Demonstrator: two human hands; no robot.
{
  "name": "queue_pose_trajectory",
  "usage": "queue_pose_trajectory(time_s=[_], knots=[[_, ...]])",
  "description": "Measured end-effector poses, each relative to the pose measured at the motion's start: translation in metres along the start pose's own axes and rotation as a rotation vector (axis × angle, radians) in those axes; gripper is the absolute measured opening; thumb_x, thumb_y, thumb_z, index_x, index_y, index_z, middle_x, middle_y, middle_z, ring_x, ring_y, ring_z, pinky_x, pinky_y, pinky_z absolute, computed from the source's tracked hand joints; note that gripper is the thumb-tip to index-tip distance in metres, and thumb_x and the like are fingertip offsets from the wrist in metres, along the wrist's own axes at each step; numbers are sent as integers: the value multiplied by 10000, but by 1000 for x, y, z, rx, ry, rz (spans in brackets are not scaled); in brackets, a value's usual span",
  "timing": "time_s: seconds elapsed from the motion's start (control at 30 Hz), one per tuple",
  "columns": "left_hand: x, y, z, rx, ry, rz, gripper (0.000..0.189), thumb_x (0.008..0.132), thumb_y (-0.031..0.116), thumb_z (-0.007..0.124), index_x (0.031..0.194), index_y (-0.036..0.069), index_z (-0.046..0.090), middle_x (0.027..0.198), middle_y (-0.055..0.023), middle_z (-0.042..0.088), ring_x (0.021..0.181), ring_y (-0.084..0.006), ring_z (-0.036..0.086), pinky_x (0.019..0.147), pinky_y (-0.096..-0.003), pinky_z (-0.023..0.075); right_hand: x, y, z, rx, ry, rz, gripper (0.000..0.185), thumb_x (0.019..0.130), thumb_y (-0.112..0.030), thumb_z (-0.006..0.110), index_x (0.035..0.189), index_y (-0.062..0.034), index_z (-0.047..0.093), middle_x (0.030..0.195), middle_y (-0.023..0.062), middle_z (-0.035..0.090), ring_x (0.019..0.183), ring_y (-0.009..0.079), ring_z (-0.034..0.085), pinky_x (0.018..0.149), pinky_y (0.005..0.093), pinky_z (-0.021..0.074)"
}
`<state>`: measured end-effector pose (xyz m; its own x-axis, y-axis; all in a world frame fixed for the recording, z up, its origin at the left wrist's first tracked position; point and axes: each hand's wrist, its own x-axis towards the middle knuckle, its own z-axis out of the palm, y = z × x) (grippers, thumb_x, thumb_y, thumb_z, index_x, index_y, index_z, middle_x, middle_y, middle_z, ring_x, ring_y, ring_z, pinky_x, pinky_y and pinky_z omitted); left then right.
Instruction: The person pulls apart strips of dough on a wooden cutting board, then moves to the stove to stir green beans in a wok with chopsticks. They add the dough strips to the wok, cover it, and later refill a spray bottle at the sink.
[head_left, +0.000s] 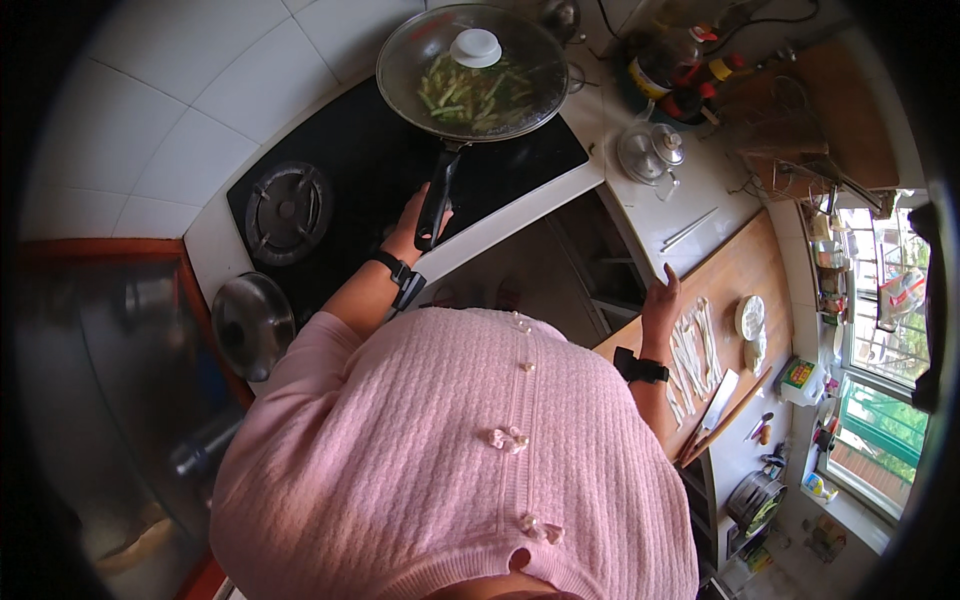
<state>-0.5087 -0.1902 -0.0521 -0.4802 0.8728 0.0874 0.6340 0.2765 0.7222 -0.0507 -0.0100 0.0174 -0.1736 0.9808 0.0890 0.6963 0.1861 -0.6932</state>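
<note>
My left hand (411, 221) is at the front of the black glass gas hob (352, 172), beneath the black handle (437, 199) of a frying pan. The handle covers part of this hand, and I cannot tell what its fingers grip. Strips of green vegetable (480, 94) lie in liquid in the pan, under a glass lid (405, 60) with a white knob (475, 48). My right hand (661, 307) holds nothing visible and hovers by the edge of a wooden board (720, 277). Strips of white dough (697, 349) lie on the board beside it.
A cleaver (720, 401) and a wooden rolling pin (727, 416) lie along the board. Chopsticks (690, 229) and a glass teapot (649, 154) are on the counter, with sauce bottles (671, 67) behind. A metal lid (253, 326) leans left of the bare burner (289, 212).
</note>
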Motion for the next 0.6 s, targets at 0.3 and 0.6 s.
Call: queue_pose_trajectory(time_s=[0.3, 0.6], knots=[[2, -9, 1, -57, 15, 85, 370, 753, 119, 733, 1045, 21, 527, 970, -207, 638, 952, -427, 612, 792, -470, 507, -32, 5, 1, 37, 39, -16, 364, 891, -15, 556, 1254, -16, 582, 1020, 196, 656, 867, 279, 671, 782, 353, 518], [-4, 1, -23, -39, -60, 258, 379, 767, 126, 737, 1101, 26, 589, 1002, -180, 644, 976, -369, 621, 850, -409, 503, -76, -9, -17, -9, 45, 68, 374, 897, -10, 558, 1271, -19, 575, 1096, 209, 647, 848, 256, 679, 742, 343, 528]])
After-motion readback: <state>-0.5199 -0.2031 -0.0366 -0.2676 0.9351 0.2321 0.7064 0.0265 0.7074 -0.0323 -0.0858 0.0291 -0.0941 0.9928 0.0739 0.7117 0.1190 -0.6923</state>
